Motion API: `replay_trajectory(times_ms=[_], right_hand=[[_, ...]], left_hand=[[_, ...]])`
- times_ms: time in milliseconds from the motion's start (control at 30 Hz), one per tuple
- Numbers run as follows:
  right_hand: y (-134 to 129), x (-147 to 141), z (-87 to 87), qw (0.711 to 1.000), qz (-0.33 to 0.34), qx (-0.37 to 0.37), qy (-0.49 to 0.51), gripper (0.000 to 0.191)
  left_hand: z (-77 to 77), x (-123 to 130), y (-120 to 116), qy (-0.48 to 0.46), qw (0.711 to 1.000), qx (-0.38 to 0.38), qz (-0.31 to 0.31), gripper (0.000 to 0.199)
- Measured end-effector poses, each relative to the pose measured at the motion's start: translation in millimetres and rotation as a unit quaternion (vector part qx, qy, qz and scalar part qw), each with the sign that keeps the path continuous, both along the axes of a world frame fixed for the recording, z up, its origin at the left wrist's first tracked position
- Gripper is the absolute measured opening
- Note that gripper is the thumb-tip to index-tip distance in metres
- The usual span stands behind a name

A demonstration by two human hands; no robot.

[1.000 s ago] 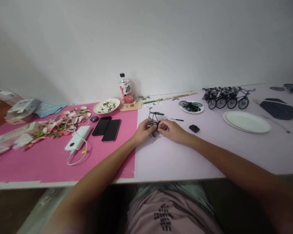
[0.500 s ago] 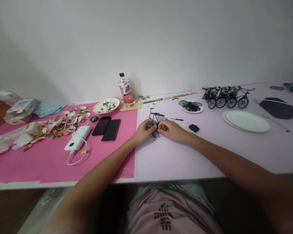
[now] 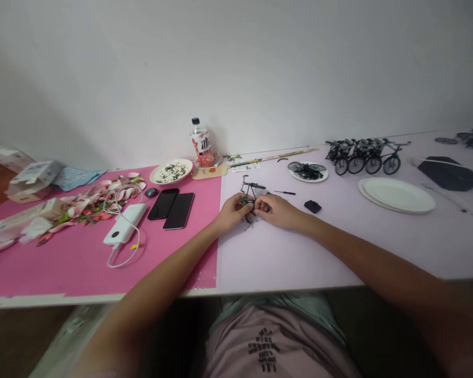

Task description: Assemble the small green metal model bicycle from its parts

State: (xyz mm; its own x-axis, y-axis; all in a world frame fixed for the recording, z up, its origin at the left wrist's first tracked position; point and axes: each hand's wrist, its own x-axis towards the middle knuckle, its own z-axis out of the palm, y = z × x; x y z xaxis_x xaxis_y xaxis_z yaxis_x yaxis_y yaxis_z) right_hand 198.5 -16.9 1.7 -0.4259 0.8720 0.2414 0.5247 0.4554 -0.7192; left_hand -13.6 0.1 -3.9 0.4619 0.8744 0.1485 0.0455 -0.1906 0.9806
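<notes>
A small green and black model bicycle frame point(image 3: 254, 186) is held between my two hands above the pale table top. My left hand point(image 3: 234, 210) is closed on its left side, thumb pressed to the frame. From the right, my right hand point(image 3: 274, 209) pinches at the lower middle of the frame; whether a tiny part is in those fingertips is hidden. Handlebars stick up above my fingers, and thin parts show below them. A thin black screwdriver point(image 3: 285, 192) lies behind my right hand, and a small black block point(image 3: 312, 206) lies to its right.
A plate of black bicycle parts point(image 3: 307, 176) sits behind, near a row of assembled model bicycles point(image 3: 366, 157) and stacked white plates point(image 3: 402, 195). On the pink left side are two phones point(image 3: 179, 211), a white power bank point(image 3: 125, 224), a bottle point(image 3: 202, 144) and flower petals point(image 3: 98, 205).
Almost nothing differs. Both hands keep their hold on the bicycle frame, with only slight finger movement in the right hand; the view has shifted a touch.
</notes>
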Motion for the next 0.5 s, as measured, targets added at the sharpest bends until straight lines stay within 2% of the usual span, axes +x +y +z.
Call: replay_trajectory(times_ms=[500], right_hand=[[-1.7,0.0,2.3,1.000,0.006,0.006,-0.013,0.006]], left_hand=[[0.5,-0.9,1.4,0.018,1.000,0.002,0.002,0.035]])
